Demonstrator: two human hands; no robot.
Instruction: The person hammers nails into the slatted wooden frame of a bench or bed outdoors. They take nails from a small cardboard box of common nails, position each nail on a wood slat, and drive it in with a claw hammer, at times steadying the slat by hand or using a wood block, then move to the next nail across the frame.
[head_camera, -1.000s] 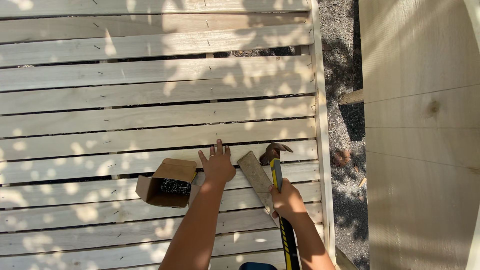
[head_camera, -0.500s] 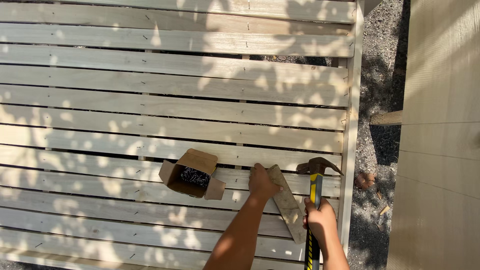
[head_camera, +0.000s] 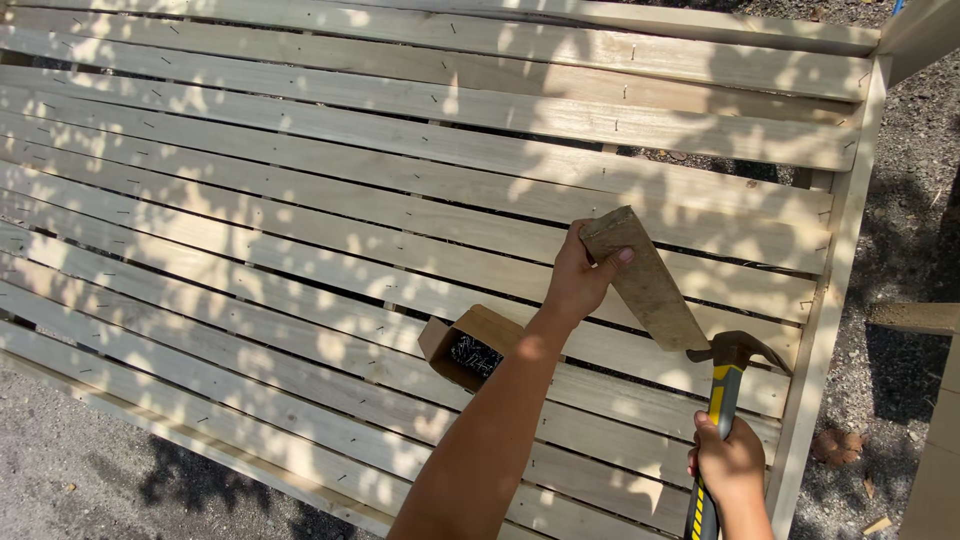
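Only the one head-cam view here, looking down over a big slatted wooden panel (head_camera: 300, 200) lying flat outdoors in dappled shade, gravel around it.

Left hand (head_camera: 578, 280) is wrapped around the top end of a short wood block (head_camera: 645, 275), fingers curled over the far edge and thumb on the near side, so a firm closed grip. The block leans at an angle, lower end down on the slats near the panel's right rail, right by the hammer head.

Right hand (head_camera: 732, 462) is fisted around the yellow-and-black handle of a claw hammer (head_camera: 728, 385), held fairly low on the handle. The head sits just beside the block's lower end, touching or nearly so; can't tell which.

An open cardboard box of nails (head_camera: 470, 348) sits on the slats just left of the left forearm, within easy reach.

If you ask me, the trick with this bit is keeping the block seated square against the slat before tapping, with the left-hand fingers staying up top, well away from the struck end. Short controlled taps look like the safer bet with the hammer that close.
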